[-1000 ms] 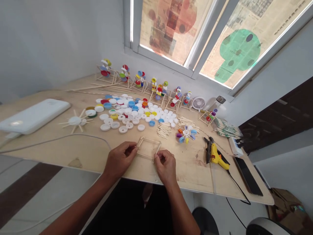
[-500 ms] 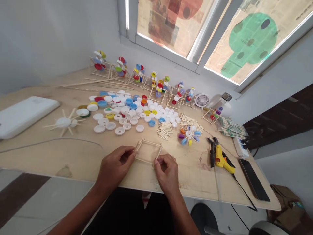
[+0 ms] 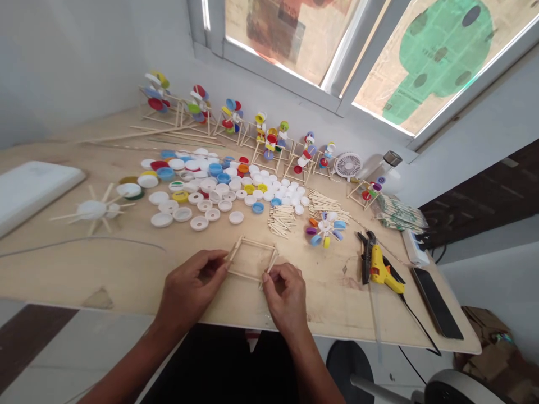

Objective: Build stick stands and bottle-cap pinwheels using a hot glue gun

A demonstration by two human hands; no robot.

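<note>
A small square frame of wooden sticks (image 3: 251, 258) lies near the front edge of the plywood table (image 3: 126, 269). My left hand (image 3: 191, 289) pinches the frame's near left corner with curled fingers. My right hand (image 3: 286, 292) pinches its near right corner, thumb and fingertips pressed on the stick ends. Just beyond the frame lie a heap of short sticks (image 3: 282, 217) and a small wheel of coloured bottle caps (image 3: 324, 230).
Many white and coloured bottle caps (image 3: 210, 185) spread across the middle. Several cap windmills on stick stands (image 3: 236, 120) line the back under the window. A yellow glue gun (image 3: 381, 266), a phone (image 3: 435, 303), a white fan (image 3: 347, 165), a white flat device (image 3: 29, 191) and a stick star (image 3: 95, 210) lie around.
The view has swung to the right and tipped a little, so everything sits further left in the picture. Both hands stay on the stick frame's near corners; the frame has hardly shifted on the table.
</note>
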